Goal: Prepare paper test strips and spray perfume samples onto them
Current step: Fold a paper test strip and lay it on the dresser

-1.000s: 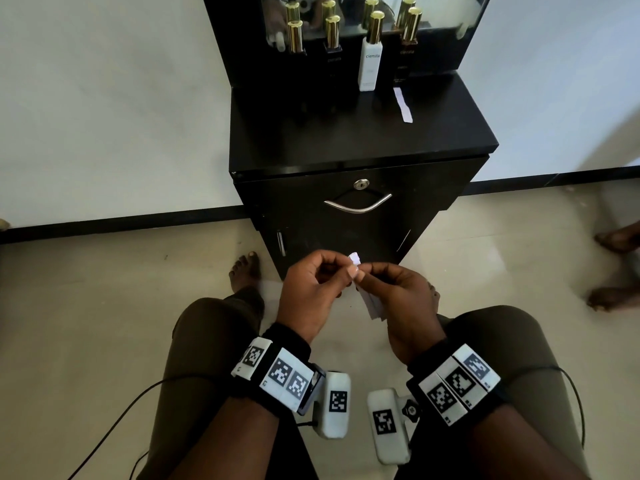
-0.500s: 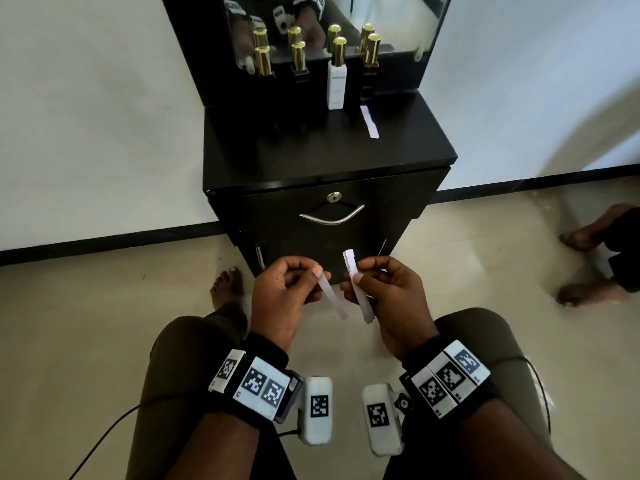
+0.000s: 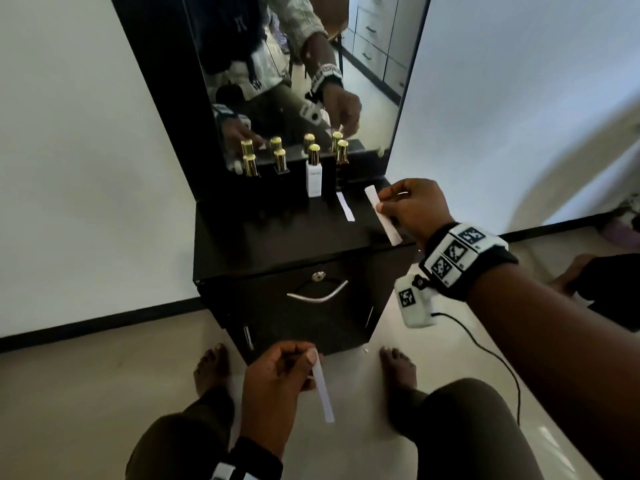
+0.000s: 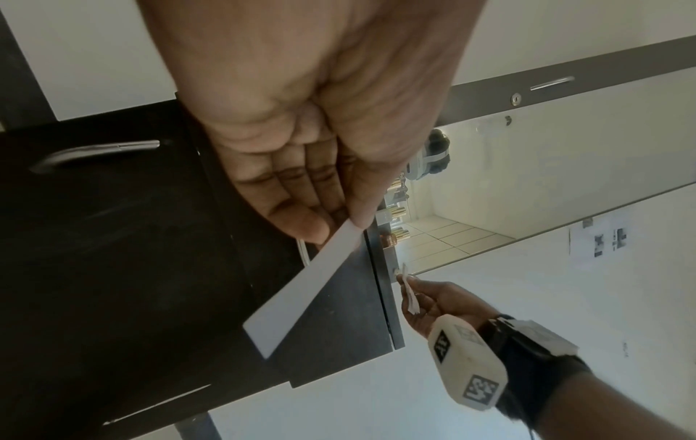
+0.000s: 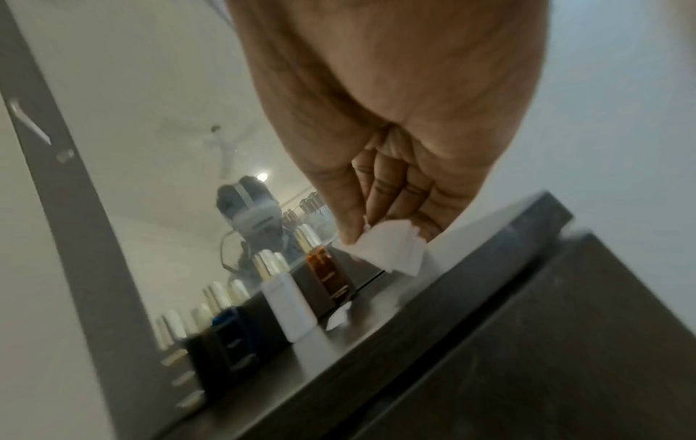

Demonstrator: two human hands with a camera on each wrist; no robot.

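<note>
My right hand [image 3: 412,206] pinches a white paper strip [image 3: 382,214] above the right edge of the black cabinet top [image 3: 263,240]; the right wrist view shows this strip [image 5: 391,248] between thumb and fingers. Low over my lap, my left hand [image 3: 280,379] pinches a second strip [image 3: 322,393], which hangs down; the left wrist view shows it [image 4: 301,291] at the thumb tip. A third strip [image 3: 345,206] lies flat on the cabinet top. A white perfume bottle [image 3: 314,174] with a gold cap stands at the mirror with dark gold-capped bottles [image 3: 281,161] beside it.
A tall mirror [image 3: 304,74] rises behind the bottles. The cabinet front carries a metal drawer handle [image 3: 317,296]. My bare feet [image 3: 211,368] rest on the beige floor. Another person's foot [image 3: 568,275] is at the right. A cable [image 3: 491,355] trails from my right wrist.
The hands have parted. My right hand has carried its strip up and forward to the cabinet top's right edge. My left hand stays low with its own strip.
</note>
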